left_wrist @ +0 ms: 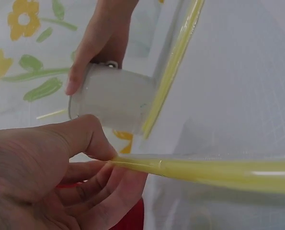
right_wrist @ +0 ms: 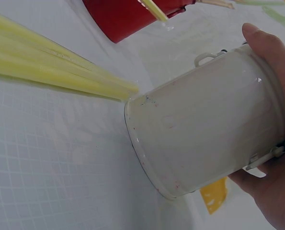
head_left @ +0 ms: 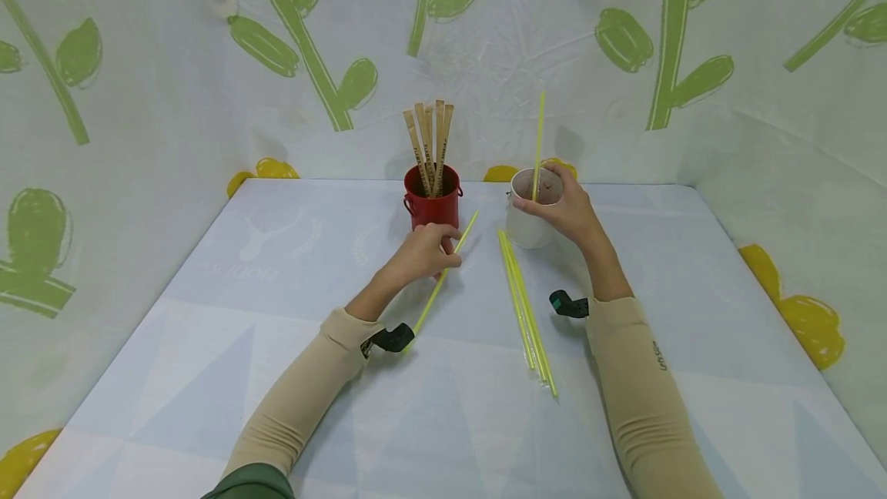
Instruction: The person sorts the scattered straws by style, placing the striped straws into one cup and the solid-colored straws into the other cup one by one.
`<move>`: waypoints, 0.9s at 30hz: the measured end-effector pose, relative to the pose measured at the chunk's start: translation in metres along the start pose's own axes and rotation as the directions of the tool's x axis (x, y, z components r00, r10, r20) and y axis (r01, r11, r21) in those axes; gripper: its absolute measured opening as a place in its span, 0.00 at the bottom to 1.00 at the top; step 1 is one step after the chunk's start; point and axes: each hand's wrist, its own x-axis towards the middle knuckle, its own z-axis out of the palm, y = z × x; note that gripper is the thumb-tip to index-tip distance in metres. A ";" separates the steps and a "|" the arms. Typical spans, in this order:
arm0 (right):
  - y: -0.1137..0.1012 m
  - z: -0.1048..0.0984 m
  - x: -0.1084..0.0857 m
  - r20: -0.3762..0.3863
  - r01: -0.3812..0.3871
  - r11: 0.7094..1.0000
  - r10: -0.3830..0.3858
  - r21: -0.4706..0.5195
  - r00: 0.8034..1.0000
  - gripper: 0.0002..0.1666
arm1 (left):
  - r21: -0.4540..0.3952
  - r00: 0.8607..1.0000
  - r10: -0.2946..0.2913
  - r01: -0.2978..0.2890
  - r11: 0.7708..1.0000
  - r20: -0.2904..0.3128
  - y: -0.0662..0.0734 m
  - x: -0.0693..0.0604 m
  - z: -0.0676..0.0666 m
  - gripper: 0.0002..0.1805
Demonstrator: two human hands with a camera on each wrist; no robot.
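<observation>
My left hand (head_left: 421, 254) pinches a thin yellow straw (head_left: 432, 299) between thumb and fingers, just in front of the red bucket (head_left: 443, 210). In the left wrist view, clear film shows along this straw (left_wrist: 219, 173). My right hand (head_left: 574, 210) grips the white bucket (head_left: 528, 226) around its rim, thumb at the near side. One yellow straw (head_left: 540, 125) stands upright in that bucket. Several more yellow straws (head_left: 524, 303) lie side by side on the table, their far ends near the white bucket's base, as the right wrist view also shows.
Several paper-wrapped sticks (head_left: 430, 152) stand in the red bucket, left of the white one. The pale patterned table (head_left: 291, 345) meets a curtain (head_left: 513, 45) with printed leaves behind the buckets. A wrist camera (head_left: 568, 304) juts from the right sleeve.
</observation>
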 end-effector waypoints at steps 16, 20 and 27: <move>-0.001 0.000 -0.001 -0.003 0.006 1.000 -0.006 -0.006 1.000 0.58 | -0.070 0.999 0.016 -0.019 0.997 -0.045 0.001 0.003 -0.001 0.18; -0.001 0.001 -0.001 -0.004 0.011 1.000 -0.011 -0.006 1.000 0.58 | -0.109 0.998 0.011 -0.019 0.994 -0.069 0.002 0.002 -0.003 0.18; -0.001 0.000 -0.001 -0.004 0.005 1.000 -0.005 -0.010 1.000 0.58 | -0.226 0.997 0.008 -0.025 0.974 -0.075 0.005 0.001 -0.005 0.19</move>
